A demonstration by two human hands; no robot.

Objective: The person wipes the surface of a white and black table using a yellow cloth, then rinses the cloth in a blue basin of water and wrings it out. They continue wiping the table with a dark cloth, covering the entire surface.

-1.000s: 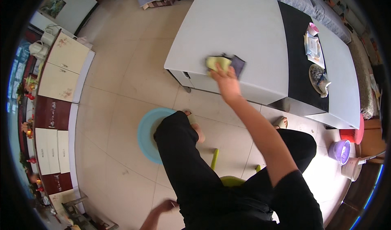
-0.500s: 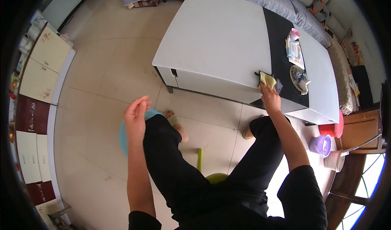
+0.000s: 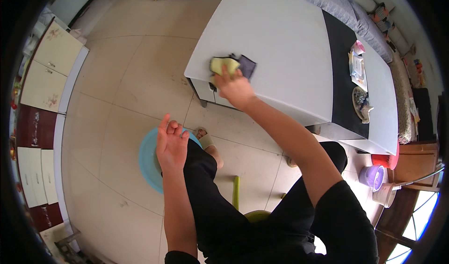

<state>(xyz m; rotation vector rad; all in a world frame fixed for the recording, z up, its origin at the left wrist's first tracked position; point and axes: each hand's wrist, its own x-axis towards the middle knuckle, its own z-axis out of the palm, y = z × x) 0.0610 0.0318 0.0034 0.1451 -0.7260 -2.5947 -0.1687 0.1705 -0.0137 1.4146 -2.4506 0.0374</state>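
My right hand (image 3: 234, 88) presses a yellow and dark grey cleaning cloth (image 3: 224, 66) onto the white top of a low table (image 3: 266, 49), close to its near left corner. The fingers lie over the yellow part, while a grey flap spreads out to the right. Over a light blue basin (image 3: 150, 168) on the floor, my left hand (image 3: 173, 144) hangs in the air with its palm turned up. Its fingers are loosely curled and apart, and nothing is in them. My hand and knee partly hide the basin.
A dark strip (image 3: 340, 77) crosses the table, bearing a pink cup (image 3: 358, 47), a pack of wipes (image 3: 358, 67) and an oval dish (image 3: 360, 100). Cabinets (image 3: 44, 86) line the left side. A purple bucket (image 3: 372, 177) stands at right; a green stool (image 3: 256, 215) is under me.
My right hand has swept the cloth left along the table's near edge, from beside the dark strip to the left corner. The left hand's fingers have spread a little, with its palm now turned up.
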